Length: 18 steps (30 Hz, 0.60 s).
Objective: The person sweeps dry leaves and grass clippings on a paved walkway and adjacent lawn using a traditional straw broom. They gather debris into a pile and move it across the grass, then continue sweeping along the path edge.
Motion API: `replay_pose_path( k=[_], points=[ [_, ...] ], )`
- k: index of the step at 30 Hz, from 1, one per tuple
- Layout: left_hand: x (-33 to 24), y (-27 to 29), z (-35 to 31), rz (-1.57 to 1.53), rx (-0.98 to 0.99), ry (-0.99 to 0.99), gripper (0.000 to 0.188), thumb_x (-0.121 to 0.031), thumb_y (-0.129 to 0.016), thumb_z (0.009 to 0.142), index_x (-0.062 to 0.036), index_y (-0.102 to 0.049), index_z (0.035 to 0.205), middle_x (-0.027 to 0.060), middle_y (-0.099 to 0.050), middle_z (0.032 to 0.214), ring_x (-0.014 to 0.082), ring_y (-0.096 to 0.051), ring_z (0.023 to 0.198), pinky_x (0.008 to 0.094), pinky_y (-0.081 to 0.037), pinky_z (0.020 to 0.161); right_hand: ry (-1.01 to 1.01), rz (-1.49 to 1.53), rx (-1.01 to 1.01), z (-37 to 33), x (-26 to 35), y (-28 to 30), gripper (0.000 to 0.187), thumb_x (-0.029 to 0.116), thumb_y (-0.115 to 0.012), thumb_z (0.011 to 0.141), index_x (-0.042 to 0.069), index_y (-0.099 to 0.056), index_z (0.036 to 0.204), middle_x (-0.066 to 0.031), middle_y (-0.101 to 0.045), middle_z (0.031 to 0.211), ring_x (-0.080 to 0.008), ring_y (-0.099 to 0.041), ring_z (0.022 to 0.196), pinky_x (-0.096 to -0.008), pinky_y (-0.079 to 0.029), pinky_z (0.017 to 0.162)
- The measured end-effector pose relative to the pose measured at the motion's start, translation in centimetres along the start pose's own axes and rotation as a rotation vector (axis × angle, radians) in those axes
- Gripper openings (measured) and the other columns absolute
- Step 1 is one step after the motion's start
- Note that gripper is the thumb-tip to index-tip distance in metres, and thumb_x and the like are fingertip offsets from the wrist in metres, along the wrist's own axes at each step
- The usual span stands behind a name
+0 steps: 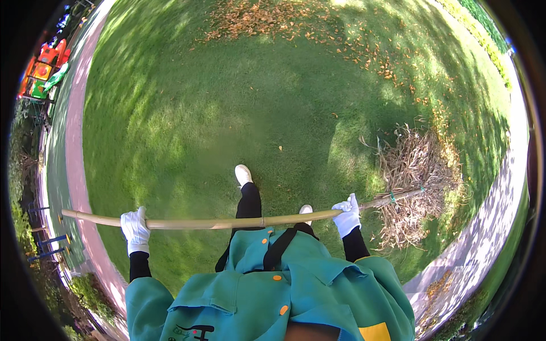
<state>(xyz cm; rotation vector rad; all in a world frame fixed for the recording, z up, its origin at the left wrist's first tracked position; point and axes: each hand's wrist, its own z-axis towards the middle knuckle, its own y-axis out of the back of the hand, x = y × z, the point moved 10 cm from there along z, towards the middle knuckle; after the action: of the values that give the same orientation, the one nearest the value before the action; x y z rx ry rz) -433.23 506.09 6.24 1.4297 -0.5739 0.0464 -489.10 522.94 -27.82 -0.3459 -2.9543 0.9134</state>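
Note:
A long bamboo broom (296, 218) lies crosswise in front of my body, its pale handle reaching from the left to a bushy head of dry twigs (412, 165) at the right. Green ties bind the head near the handle. My left hand (135, 229), in a white glove, is closed around the handle near its free end. Closer to the twigs, my right hand (347, 217), gloved in white too, grips the handle; part of its fingers is hidden. The twig head appears over the grass on my right.
Fallen brown leaves (250, 20) lie thick on the lawn (193, 136) ahead and trail down the right side. Paved paths border the grass at left (75, 136) and right (495, 207). Colourful play equipment (45, 71) stands at the far left. My white shoes (243, 174) are on the grass.

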Motion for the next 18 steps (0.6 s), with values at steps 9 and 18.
replay_pose_path(
  k=[9, 18],
  points=[
    [17.3, -6.7, -14.5, 0.092, 0.016, 0.493, 0.021, -0.009, -0.054, 0.075, -0.0098, -0.058, 0.096, 0.0047, -0.05, 0.067, 0.0252, -0.049, 0.068, 0.0398, -0.039, 0.069, -0.296, -0.385, -0.074, 11.1, -26.8, -14.6, 0.039, 0.036, -0.052, 0.093, 0.019, -0.042, 0.06, 0.0067, -0.035, 0.039, -0.0101, -0.034, 0.032, -0.0323, -0.036, 0.045],
    [20.9, -3.7, -24.7, 0.232, 0.33, 1.044, 0.013, -0.02, -0.062, 0.08, -0.012, -0.07, 0.086, 0.0107, -0.061, 0.058, 0.0321, -0.057, 0.051, 0.042, -0.044, 0.048, -0.586, -0.744, -0.014, 17.6, -51.7, -26.3, 0.028, 0.03, -0.056, 0.092, 0.017, -0.042, 0.071, 0.0061, -0.035, 0.042, -0.0113, -0.037, 0.034, -0.0337, -0.039, 0.041]
  ],
)
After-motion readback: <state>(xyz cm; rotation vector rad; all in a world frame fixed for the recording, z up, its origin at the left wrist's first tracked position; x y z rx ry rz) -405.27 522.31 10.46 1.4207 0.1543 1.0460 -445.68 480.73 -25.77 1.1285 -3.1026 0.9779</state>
